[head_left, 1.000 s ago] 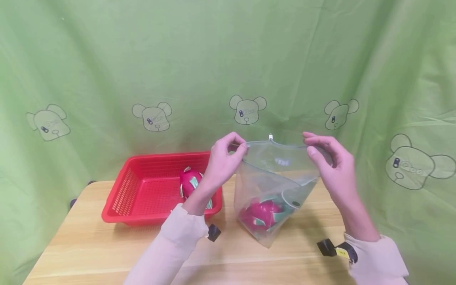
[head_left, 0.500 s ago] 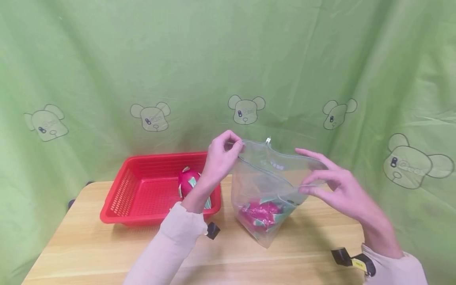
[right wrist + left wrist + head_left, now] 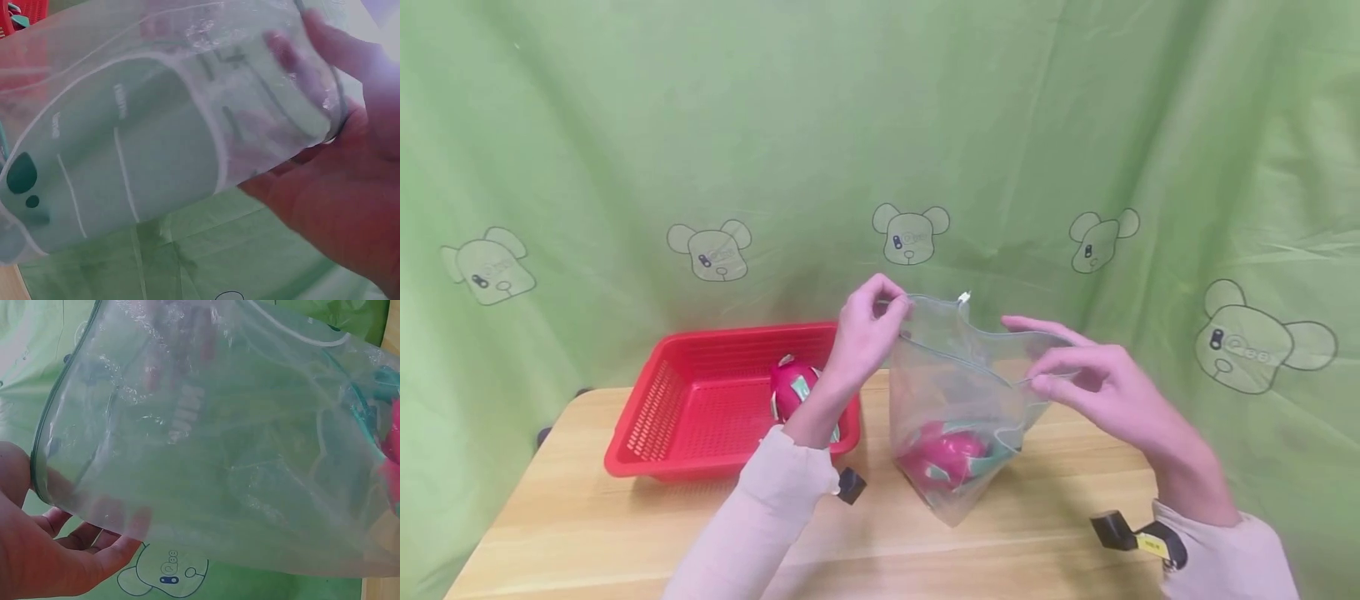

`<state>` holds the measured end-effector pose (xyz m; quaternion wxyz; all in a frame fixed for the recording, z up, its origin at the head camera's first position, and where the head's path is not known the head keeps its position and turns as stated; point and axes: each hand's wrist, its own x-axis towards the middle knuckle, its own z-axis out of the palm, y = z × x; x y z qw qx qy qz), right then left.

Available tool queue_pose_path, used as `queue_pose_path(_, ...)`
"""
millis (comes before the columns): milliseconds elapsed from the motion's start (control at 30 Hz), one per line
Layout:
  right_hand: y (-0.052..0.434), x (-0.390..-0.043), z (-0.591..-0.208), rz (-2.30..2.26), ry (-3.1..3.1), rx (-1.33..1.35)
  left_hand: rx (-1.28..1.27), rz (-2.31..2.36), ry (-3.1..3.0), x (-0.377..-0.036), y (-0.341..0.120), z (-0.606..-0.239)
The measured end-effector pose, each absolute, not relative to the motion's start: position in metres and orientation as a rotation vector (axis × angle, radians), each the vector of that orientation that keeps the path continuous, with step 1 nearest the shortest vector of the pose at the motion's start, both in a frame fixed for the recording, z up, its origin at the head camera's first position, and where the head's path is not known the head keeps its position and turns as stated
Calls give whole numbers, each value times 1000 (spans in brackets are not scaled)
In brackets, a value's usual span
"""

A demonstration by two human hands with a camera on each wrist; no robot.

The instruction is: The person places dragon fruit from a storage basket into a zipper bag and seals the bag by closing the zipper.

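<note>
A clear slider zip bag (image 3: 951, 383) hangs upright by its mouth, its lower corner at the tabletop. Inside lies a pink dragon fruit (image 3: 951, 454) with green scale tips. My left hand (image 3: 865, 337) pinches the bag's left top corner between thumb and fingers. At the right side of the mouth, my right hand (image 3: 1108, 392) holds the near edge by thumb and forefinger, another finger stretched along the back edge. The mouth gapes between them, the white slider at the back rim. In the right wrist view, printed lines show on the bag (image 3: 169, 144).
Left of the bag stands a red plastic basket (image 3: 655, 362) with a second dragon fruit (image 3: 790, 387), partly behind my left forearm. Both rest on a wooden table (image 3: 572, 517). A green curtain (image 3: 820, 125) with bear-head drawings hangs behind.
My right hand has come down and shifted its hold to the near edge, and the mouth gapes wider. My left hand keeps its pinch, having drifted slightly left.
</note>
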<state>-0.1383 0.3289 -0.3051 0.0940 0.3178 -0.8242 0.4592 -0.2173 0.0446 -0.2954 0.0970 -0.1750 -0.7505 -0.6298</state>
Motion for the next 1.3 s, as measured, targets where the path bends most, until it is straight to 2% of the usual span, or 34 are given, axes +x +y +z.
queue_pose_path(167, 327, -137, -291, 1385, -2636, 809, -525, -1880, -2205, -218, 44, -296)
queue_pose_path(333, 317, -147, -280, 1301, -2660, 824, -569, -1857, -2240, -215, 44, -298)
queue_pose_path(600, 312, -150, -278, 1351, -2633, 452, -682, -1719, -2376, -201, 39, -299)
queue_pose_path(733, 312, -149, -277, 1336, -2621, 348, -718, -1714, -2388, -199, 34, -298)
queue_pose_path(1067, 314, -145, -282, 1361, -2540, 338, -810, -1768, -2340, -213, 19, -306)
queue_pose_path(1300, 314, -143, -286, 1352, -2481, 360, -716, -1712, -2381, -224, -1, -318)
